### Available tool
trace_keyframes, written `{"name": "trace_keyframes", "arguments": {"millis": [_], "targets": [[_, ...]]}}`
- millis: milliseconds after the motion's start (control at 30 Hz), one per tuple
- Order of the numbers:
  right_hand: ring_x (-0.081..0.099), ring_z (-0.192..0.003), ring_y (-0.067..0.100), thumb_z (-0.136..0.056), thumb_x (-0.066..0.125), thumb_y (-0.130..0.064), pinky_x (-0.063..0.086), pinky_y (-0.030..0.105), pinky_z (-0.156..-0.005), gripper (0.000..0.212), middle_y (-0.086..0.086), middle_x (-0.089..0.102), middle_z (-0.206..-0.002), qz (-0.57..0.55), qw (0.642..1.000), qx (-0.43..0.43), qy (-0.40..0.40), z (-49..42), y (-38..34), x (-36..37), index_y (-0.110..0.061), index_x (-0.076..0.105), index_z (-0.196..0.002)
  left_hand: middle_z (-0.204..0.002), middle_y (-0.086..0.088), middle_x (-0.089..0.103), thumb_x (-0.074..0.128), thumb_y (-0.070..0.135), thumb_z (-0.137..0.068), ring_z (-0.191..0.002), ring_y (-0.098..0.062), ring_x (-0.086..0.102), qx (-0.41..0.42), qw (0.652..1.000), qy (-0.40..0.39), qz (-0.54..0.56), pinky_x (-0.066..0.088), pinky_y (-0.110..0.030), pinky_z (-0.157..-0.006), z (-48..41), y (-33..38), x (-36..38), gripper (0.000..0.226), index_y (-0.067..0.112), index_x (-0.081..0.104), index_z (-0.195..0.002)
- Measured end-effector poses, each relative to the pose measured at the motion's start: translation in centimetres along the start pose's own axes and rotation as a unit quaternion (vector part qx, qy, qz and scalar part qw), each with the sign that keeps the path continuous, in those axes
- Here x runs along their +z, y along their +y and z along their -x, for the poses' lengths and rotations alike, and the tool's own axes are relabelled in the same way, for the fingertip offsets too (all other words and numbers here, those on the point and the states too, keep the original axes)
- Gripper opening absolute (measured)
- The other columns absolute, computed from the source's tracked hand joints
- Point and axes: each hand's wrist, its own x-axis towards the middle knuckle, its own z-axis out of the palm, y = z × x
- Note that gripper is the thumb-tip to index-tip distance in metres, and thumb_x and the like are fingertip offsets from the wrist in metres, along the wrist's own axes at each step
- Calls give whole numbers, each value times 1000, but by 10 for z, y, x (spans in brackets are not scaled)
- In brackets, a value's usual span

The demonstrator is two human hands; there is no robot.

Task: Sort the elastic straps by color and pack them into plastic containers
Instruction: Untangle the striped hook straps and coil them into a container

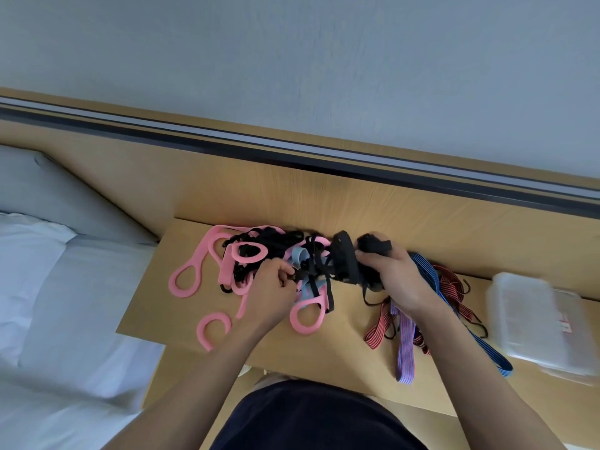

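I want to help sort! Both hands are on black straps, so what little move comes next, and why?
Probably the left hand should draw its pinched black strap out of the pink straps, toward the black bundle the right hand grips. Black is tangled with pink there, and the plastic containers wait at the right.

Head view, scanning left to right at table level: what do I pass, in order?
Pillow → pink loop strap → left hand, pinching into the tangle → black straps → right hand, gripping a bunch of them → plastic containers.
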Motion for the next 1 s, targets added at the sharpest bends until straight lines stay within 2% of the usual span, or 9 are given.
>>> {"name": "trace_keyframes", "arguments": {"millis": [133, 200, 400, 533, 700, 767, 833, 933, 1000], "targets": [[66, -71, 6, -102, 58, -19, 50, 21, -56, 15, 3, 70, -88, 45, 996, 0, 77, 3, 10, 1, -9, 65, -109, -113, 4, 49, 67, 23, -85, -111, -18, 42, 8, 986, -44, -162, 40, -32, -91, -22, -5, 9, 37, 21, 54, -119], [70, -80, 9, -102, 59, -28, 51, 21, -61, 19, 1, 74, -95, 32, 995, 11, 97, 7, 16, 0, -15, 67, -113, -117, -1, 53, 68, 33, -85, -115, -24, 43, -10, 972, -81, -221, 43, -39, -94, -30, -5, 16, 47, 18, 52, -126], [74, -90, 13, -97, 67, -30, 54, 20, -71, 18, 0, 78, -97, 7, 995, -2, 101, 19, 29, -4, -17, 70, -109, -123, -4, 59, 67, 40, -86, -114, -27, 45, 2, 932, -113, -345, 44, -41, -91, -40, -2, 32, 42, 16, 57, -118], [73, -83, 5, -91, 74, -30, 50, 11, -64, 17, -7, 78, -90, 17, 993, -3, 116, 22, 37, -3, -20, 70, -104, -133, -8, 51, 63, 50, -87, -122, -30, 40, -7, 902, -117, -416, 38, -45, -100, -40, 0, 46, 53, 16, 54, -127], [67, -67, 0, -87, 79, -33, 45, 11, -54, 17, -9, 76, -82, 51, 995, 16, 82, 24, 51, 3, -22, 69, -98, -140, -9, 50, 62, 27, -90, -128, -30, 41, 4, 865, -107, -490, 37, -44, -101, -43, 14, 62, 39, 16, 56, -127], [66, -67, -2, -88, 78, -27, 45, 10, -55, 12, -15, 73, -76, 59, 995, 19, 84, 25, 59, 5, -23, 68, -94, -138, -8, 50, 62, 35, -90, -128, -30, 42, 15, 880, -116, -460, 37, -44, -102, -42, 16, 57, 45, 15, 54, -129], [66, -69, -6, -88, 78, -24, 45, 8, -57, 12, -19, 71, -73, 61, 993, 25, 95, 25, 65, 7, -24, 67, -92, -126, -2, 56, 65, 45, -85, -121, -29, 49, 8, 927, -114, -358, 42, -44, -99, -39, 19, 43, 49, 16, 53, -124], [63, -60, -8, -89, 76, -18, 43, 7, -53, 13, -20, 70, -68, 49, 995, 27, 82, 25, 71, 12, -23, 64, -92, -95, 7, 65, 66, 35, -81, -92, -21, 63, -25, 977, -98, -186, 53, -41, -80, -31, 27, 14, 30, 20, 52, -103], [60, -55, -8, -89, 75, -17, 42, 7, -49, 16, -15, 69, -68, 64, 995, 29, 77, 25, 73, 14, -26, 62, -90, -91, 11, 66, 66, 27, -82, -84, -12, 65, -35, 989, -84, -119, 54, -37, -74, -24, 35, -6, 21, 23, 54, -99]]}}
